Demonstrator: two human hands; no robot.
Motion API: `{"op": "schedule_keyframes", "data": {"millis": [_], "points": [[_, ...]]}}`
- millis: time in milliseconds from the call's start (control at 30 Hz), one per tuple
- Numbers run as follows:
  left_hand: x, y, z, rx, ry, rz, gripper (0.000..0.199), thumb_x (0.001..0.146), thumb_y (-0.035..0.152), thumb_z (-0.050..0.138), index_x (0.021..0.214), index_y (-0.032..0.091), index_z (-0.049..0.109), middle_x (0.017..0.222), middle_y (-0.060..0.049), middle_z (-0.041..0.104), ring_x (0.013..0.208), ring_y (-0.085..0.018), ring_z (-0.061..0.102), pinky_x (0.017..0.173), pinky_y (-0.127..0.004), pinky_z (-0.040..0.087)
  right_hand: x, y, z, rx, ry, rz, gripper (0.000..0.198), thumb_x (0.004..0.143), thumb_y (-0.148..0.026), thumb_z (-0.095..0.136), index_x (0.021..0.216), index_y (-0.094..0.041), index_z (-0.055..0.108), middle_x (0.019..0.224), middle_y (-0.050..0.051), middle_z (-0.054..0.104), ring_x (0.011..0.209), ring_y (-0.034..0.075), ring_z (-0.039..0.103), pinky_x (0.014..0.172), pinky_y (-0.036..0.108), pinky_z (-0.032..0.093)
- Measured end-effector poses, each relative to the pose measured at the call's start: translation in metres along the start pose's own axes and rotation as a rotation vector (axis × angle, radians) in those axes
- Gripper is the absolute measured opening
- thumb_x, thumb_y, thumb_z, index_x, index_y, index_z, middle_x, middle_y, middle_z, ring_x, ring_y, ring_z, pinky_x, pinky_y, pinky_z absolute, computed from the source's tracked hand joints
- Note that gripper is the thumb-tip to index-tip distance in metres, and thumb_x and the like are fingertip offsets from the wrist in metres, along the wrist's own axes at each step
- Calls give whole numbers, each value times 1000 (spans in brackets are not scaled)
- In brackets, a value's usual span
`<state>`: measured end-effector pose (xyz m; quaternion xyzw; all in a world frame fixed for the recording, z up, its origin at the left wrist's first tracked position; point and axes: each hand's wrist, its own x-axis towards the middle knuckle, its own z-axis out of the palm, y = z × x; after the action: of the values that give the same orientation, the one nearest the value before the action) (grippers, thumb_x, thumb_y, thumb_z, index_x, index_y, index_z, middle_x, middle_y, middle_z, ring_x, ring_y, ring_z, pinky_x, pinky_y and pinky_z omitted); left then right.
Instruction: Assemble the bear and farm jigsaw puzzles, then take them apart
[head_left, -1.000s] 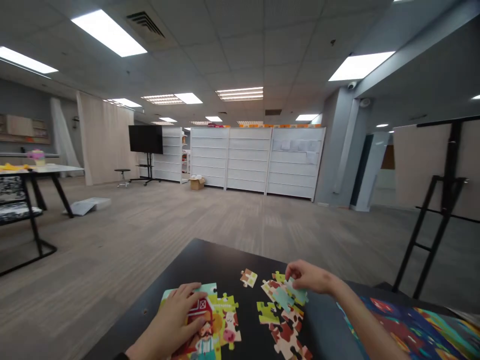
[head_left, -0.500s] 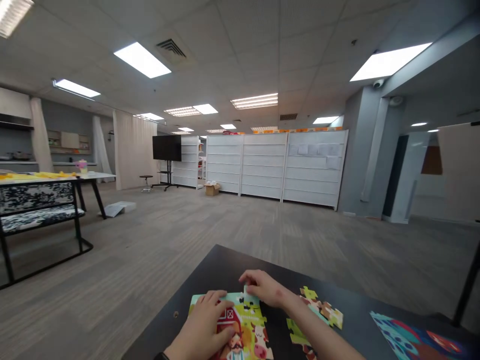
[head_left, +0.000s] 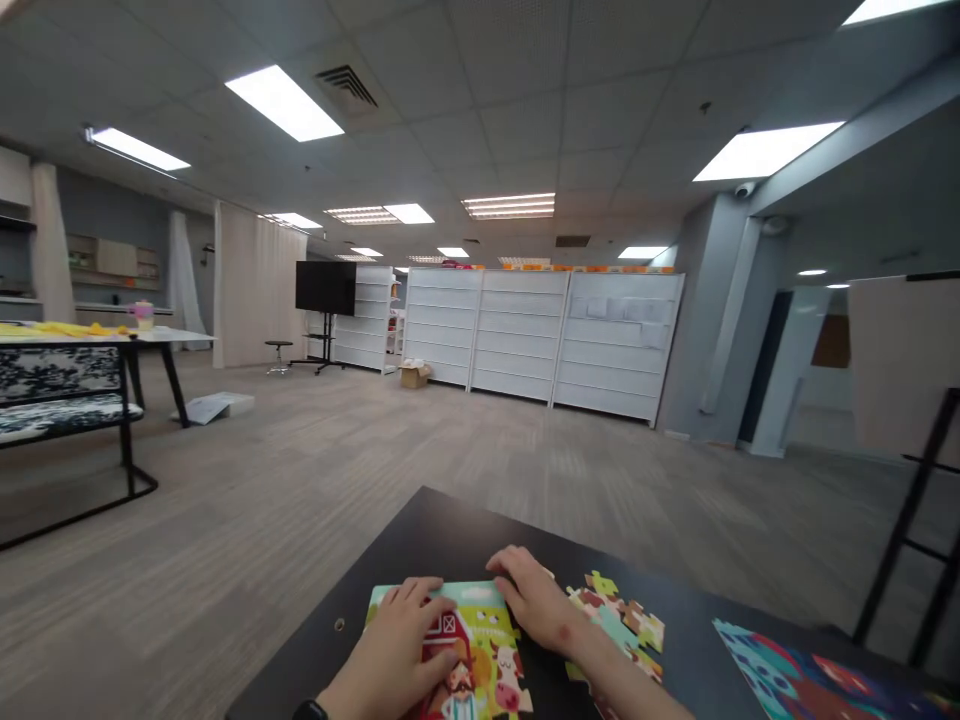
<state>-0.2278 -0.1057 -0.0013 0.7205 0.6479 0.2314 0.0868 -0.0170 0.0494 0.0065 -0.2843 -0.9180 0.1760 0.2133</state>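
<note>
A partly assembled jigsaw puzzle (head_left: 484,625) lies on the black table, showing a red barn, a farmer and a cow, with light blue sky along the top. My left hand (head_left: 405,640) rests flat over its left side, fingers spread, covering part of the barn. At the puzzle's upper right corner is my right hand (head_left: 529,595), its fingers bent and the thumb apart from them, with no piece visible in it. Beyond that wrist sits a group of loose puzzle pieces (head_left: 619,620), some of them hidden behind my right forearm.
The black table (head_left: 450,530) has a colourful printed sheet (head_left: 795,670) at its right. A black metal frame (head_left: 911,540) stands beyond that. Across the carpet are white shelving units (head_left: 517,330), a television on a stand (head_left: 326,288) and a cardboard box (head_left: 414,375).
The light blue piece under my right fingers now sits flush in the top right corner, and those fingers have loosened. My left hand stays on the puzzle. The view has turned slightly right.
</note>
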Motion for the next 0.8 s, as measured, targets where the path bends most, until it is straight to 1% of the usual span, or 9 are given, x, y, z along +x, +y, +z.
{"op": "schedule_keyframes", "data": {"millis": [100,167,267,333,433,533,600,700,800], "points": [[0,-3,3,10,6,19,41,88,47,63,126,33,65,142,-8,54,131,-33,48,110,-49,37,-38,20,-29,14,149,83,28,93,-21,38,109,-22,61,109,7,66,103,21,60,94,34,43],[0,-8,7,13,20,35,40,90,50,61,125,33,65,141,-8,55,130,-33,49,109,-49,38,-71,37,-52,18,213,190,27,93,-22,38,108,-22,61,100,5,69,94,21,64,87,33,46],[1,-17,15,23,42,56,41,91,54,58,126,35,65,141,-8,55,129,-33,50,108,-50,39,-116,57,-78,5,246,340,27,94,-26,37,103,-22,61,89,3,70,84,21,65,79,32,47],[2,-22,19,26,57,72,42,91,56,57,126,35,66,141,-7,56,128,-33,51,107,-50,41,-134,62,-85,-12,247,373,27,94,-28,38,101,-22,63,90,4,70,85,22,65,79,32,47],[3,-24,21,45,54,67,44,91,59,55,126,35,66,140,-8,57,127,-34,52,107,-50,42,-140,57,-83,-53,210,379,25,93,-31,44,102,-22,65,96,6,69,91,23,64,84,33,46],[3,-23,18,83,29,60,44,92,59,54,128,35,65,142,-7,56,129,-34,52,107,-51,43,-136,46,-75,-108,169,363,29,86,-34,57,111,-23,66,113,9,66,108,27,58,94,36,42],[3,-23,17,104,22,67,44,93,58,53,128,36,65,142,-7,56,129,-34,52,106,-50,45,-135,40,-70,-119,134,370,33,81,-31,60,113,-24,65,122,9,63,115,29,53,98,39,39],[4,-27,19,123,24,77,44,93,60,52,129,37,64,142,-5,57,128,-34,54,105,-50,47,-136,37,-65,-96,116,402,29,75,-20,57,103,-22,64,114,7,64,109,27,55,94,38,40],[5,-34,24,134,42,91,45,93,62,52,128,38,64,142,-4,58,128,-33,55,104,-49,48,-138,38,-68,-54,136,383,29,66,-12,54,92,-21,61,98,3,65,93,21,59,82,30,43]]}}
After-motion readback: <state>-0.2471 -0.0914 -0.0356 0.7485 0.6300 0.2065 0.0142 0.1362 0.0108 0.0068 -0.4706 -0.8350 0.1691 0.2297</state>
